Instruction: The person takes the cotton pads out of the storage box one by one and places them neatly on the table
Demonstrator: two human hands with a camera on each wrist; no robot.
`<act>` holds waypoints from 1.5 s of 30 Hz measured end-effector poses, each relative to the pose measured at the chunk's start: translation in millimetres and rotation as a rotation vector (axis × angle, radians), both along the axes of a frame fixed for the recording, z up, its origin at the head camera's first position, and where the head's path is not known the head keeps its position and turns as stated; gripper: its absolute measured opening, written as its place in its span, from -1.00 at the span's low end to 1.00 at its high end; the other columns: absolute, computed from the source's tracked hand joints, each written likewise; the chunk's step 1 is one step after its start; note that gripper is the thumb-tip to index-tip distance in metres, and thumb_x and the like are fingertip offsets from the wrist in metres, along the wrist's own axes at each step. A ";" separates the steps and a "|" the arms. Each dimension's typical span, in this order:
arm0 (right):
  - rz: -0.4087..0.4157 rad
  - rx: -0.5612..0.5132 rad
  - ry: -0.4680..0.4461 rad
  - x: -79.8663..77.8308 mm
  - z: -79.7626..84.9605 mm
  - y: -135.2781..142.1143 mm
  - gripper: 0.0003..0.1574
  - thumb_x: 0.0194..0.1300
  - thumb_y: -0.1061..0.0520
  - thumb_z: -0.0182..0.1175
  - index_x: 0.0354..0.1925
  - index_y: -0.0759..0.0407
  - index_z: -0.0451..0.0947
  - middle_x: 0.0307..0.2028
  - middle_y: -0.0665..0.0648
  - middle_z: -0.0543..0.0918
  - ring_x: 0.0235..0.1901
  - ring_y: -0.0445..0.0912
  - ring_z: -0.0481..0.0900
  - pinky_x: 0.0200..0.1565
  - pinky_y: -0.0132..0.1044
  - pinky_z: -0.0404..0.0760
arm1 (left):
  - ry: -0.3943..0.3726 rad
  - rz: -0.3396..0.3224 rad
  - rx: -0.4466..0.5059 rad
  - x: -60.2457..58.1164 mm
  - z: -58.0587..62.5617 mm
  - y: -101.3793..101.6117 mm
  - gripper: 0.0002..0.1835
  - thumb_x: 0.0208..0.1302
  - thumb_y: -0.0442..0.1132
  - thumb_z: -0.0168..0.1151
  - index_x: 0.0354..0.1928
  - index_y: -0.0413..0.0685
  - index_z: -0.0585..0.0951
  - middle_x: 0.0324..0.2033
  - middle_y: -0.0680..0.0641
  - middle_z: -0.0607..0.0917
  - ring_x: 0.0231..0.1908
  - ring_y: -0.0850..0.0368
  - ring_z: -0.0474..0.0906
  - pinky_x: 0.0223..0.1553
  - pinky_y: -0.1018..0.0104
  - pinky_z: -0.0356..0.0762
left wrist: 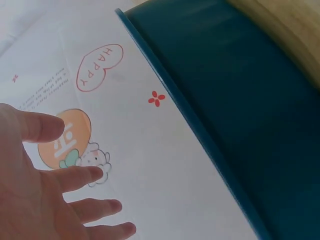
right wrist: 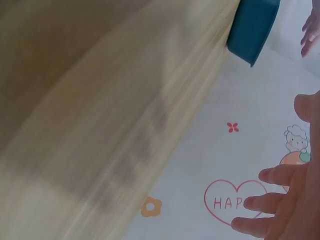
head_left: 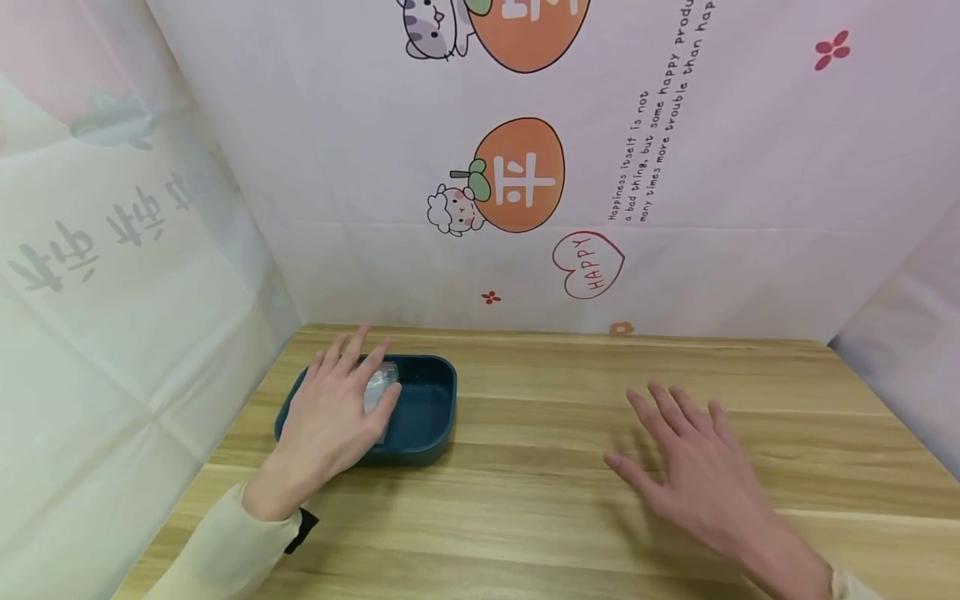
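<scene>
A dark blue rounded tub (head_left: 431, 412) stands on the wooden table at the left. Inside it lies a clear plastic bag (head_left: 382, 385), partly covered by my left hand (head_left: 333, 412). That hand hovers over the tub with its fingers spread and grips nothing. In the left wrist view the hand (left wrist: 45, 185) shows beside the tub's wall (left wrist: 215, 95), apart from its rim. My right hand (head_left: 697, 475) is held above the table at the right, fingers spread, holding nothing. The right wrist view shows its fingers (right wrist: 272, 202) extended.
The wooden table (head_left: 540, 500) reaches back to a white printed cloth (head_left: 360, 167) hanging behind it. More cloth (head_left: 97, 333) hangs along the left side. A black strap (head_left: 302, 531) sits at my left wrist.
</scene>
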State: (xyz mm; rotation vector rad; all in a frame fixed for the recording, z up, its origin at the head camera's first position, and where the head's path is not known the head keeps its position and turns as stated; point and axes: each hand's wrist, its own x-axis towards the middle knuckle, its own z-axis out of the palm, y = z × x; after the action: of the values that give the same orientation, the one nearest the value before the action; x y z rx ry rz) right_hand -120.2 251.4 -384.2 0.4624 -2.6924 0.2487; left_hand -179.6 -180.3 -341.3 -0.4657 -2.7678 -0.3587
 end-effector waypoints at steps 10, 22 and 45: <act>0.051 -0.042 0.034 17.4 -5.5 -5.0 -0.01 0.33 -0.42 0.35 0.39 0.25 0.54 0.47 0.39 0.40 0.42 0.34 0.34 0.44 0.35 0.12 | -0.030 0.042 0.028 5.7 -4.0 -27.8 -0.29 0.56 0.07 0.16 0.58 -0.15 0.36 0.56 -0.37 0.23 0.53 -0.45 0.09 0.44 -0.36 0.13; 0.178 -0.082 0.192 26.7 -19.1 -6.7 -0.51 0.20 -0.17 0.52 -0.09 0.16 0.80 0.06 0.24 0.77 -0.02 0.21 0.73 -0.09 0.19 0.69 | -0.141 0.051 0.193 -1.0 -13.0 -79.5 -0.17 0.55 0.05 0.20 0.57 -0.41 0.22 0.55 -0.57 0.01 0.51 -0.60 -0.06 0.35 -0.53 0.08; 0.068 -0.167 0.058 31.6 -5.3 -2.8 -0.65 0.18 0.00 0.58 -0.07 0.03 0.81 -0.10 -0.02 0.79 -0.12 0.00 0.75 -0.23 0.05 0.73 | -0.682 -0.244 0.874 2.4 -57.0 -168.9 -0.11 0.59 -0.29 0.17 0.68 -0.27 -0.16 0.63 -0.37 -0.13 0.53 -0.42 -0.16 0.19 0.58 0.32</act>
State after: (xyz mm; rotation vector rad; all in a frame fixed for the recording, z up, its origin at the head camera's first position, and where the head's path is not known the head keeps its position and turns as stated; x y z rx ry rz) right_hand -88.6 248.6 -389.6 0.5020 -2.5754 0.4684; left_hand -177.2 -349.2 -398.3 -0.4935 -2.7223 -1.9739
